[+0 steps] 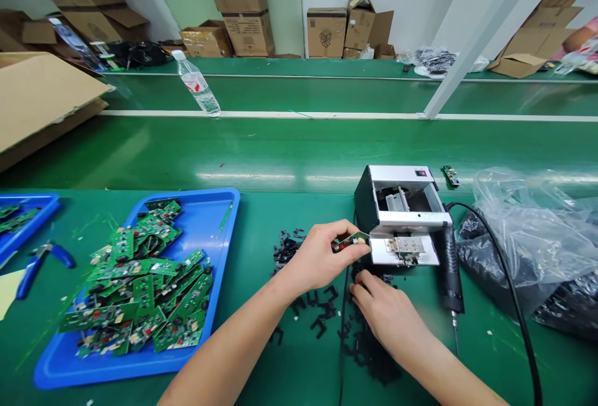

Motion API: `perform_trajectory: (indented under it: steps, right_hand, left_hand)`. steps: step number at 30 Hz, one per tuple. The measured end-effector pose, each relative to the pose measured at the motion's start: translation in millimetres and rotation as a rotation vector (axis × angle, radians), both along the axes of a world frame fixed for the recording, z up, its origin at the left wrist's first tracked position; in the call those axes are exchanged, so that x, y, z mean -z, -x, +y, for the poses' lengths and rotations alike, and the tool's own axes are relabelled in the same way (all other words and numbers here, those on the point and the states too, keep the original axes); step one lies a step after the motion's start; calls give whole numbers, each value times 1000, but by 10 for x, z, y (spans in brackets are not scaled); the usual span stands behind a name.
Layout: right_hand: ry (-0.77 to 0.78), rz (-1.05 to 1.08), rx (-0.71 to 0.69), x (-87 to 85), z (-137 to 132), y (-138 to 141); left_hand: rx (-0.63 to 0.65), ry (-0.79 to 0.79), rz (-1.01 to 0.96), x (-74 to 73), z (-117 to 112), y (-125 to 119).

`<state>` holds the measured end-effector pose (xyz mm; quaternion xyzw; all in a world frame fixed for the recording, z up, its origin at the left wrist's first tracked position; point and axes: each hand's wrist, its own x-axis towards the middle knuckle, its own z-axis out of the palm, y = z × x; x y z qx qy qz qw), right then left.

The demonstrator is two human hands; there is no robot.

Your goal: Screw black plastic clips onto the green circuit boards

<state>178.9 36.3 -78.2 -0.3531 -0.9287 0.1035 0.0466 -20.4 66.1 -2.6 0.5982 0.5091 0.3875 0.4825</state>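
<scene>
While left hand (322, 258) fingers pinch one circuit board (351, 241) at the machine (402, 219), right hand (387, 314) touches black clips (320, 325), grip unclear. Leftward tray (208, 213): boards (140, 287) heaped, seemingly pending.

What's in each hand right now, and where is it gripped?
Left hand pinches a small green circuit board by its left end. Right hand touches the black parts; a grip cannot be told.

Glossy green mat covers the bench (299, 157), throwing back the lights. The machine (402, 175) is satin grey metal and the small board (351, 241) lacquered green. At its nine o'clock lies a smooth blue plastic tray (219, 219), at three a crinkled clear plastic bag (523, 219), at twelve matt cardboard boxes (327, 32).
</scene>
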Motion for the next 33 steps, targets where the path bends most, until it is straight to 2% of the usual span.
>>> perform_trajectory:
  steps: [3,7,10,12,15,19,22,24,29,33]
  right_hand:
    - [55,31,-6,-39,8,-5]
    - [202,138,-65,-211,95,-84]
    - [396,381,-70,-347,190,-210]
    - [473,548,-51,-412,246,-314]
    - [500,766,28,-458,278,-450]
    - [710,1091,115,-478,241,-512]
    - [787,1094,109,-502,227,-489]
    - [757,1061,123,-504,234,-467]
    - [712,996,257,-424,260,-436]
    - [637,949,230,-390,286,-418]
  left_hand:
    - [36,0,80,-28,-1,13]
    - [94,47,157,-45,-18,34]
    - [139,90,171,-44,-37,42]
    - [178,107,160,-44,-46,41]
    - [230,100,182,-47,-56,33]
    - [275,58,186,-31,-68,18]
    - [281,36,155,-4,-80,5]
    - [276,34,139,11,-87,-6]
    - [288,38,143,17,-90,-27]
    - [273,26,166,2,-94,-30]
